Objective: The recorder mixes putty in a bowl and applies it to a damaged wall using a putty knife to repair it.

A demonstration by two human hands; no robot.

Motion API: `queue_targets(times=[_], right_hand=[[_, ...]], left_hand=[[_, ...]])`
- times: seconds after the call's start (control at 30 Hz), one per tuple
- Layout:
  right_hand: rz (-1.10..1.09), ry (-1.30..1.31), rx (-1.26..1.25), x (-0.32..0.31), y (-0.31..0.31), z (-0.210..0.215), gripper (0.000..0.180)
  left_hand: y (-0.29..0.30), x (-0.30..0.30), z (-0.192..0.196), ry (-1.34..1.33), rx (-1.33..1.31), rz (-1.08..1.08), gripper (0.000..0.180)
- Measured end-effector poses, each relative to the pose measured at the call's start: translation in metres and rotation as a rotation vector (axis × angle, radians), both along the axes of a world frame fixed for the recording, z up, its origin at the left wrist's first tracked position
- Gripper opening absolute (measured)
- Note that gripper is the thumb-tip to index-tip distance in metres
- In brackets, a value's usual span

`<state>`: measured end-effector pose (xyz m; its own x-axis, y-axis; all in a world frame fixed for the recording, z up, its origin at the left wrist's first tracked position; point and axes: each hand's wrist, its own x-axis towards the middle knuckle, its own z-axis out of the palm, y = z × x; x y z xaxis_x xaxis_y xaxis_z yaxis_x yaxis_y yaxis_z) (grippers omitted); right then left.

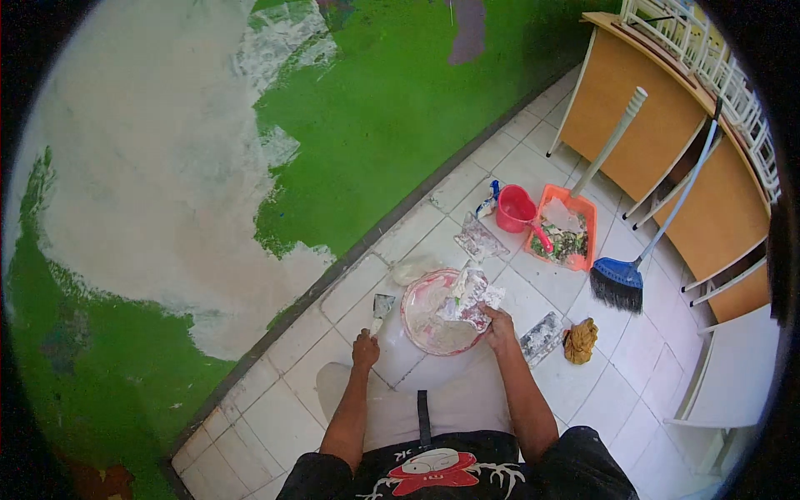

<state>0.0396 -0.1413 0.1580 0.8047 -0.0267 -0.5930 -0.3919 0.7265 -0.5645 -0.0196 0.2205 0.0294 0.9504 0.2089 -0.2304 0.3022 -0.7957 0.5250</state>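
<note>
My left hand (365, 348) is closed round the handle of a putty knife (383, 306), its grey blade smeared with white and pointing away from me. In my right hand (498, 327) is a flat piece smeared with white putty (473, 302), pinched at its near right edge; its exact kind is unclear. That piece is over the right side of a round tub with a reddish rim (407, 321), which has whitish paste in it. A smeared grey flat board (542, 337) lies on the floor just right of my right hand.
A green wall (375, 142) with a large white patch rises at left. Beyond the tub are a smeared sheet (482, 237), a red dipper (517, 208) and an orange dustpan (593, 225) holding debris. A blue broom (618, 279), a brown crumpled cloth (580, 341) and wooden desks (633, 108) stand right.
</note>
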Motion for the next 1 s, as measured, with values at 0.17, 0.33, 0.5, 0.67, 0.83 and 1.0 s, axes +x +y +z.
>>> queue_targets(times=[0.17,0.33,0.5,0.67,0.83,1.0], right_hand=[[0.004,0.030,0.035,-0.001,-0.007,-0.007,0.026],[-0.002,0.005,0.075,-0.002,0.003,0.003,0.029],[-0.010,-0.010,0.124,0.000,0.013,0.022,0.029],[-0.029,-0.042,0.128,-0.003,0.038,0.046,0.027],[-0.240,-0.111,-0.155,-0.014,0.039,0.064,0.023],[-0.275,-0.131,-0.269,-0.018,0.048,0.078,0.022]], left_hand=[[-0.017,0.007,-0.001,0.127,0.145,-0.025,0.031],[-0.008,0.009,-0.029,0.136,0.204,0.095,0.033],[0.008,0.010,-0.048,0.081,0.259,0.040,0.030],[0.021,0.004,-0.023,-0.143,0.067,0.087,0.025],[-0.022,0.001,0.079,-0.318,-0.483,0.180,0.027],[-0.063,-0.029,0.215,-0.221,-0.610,0.163,0.016]])
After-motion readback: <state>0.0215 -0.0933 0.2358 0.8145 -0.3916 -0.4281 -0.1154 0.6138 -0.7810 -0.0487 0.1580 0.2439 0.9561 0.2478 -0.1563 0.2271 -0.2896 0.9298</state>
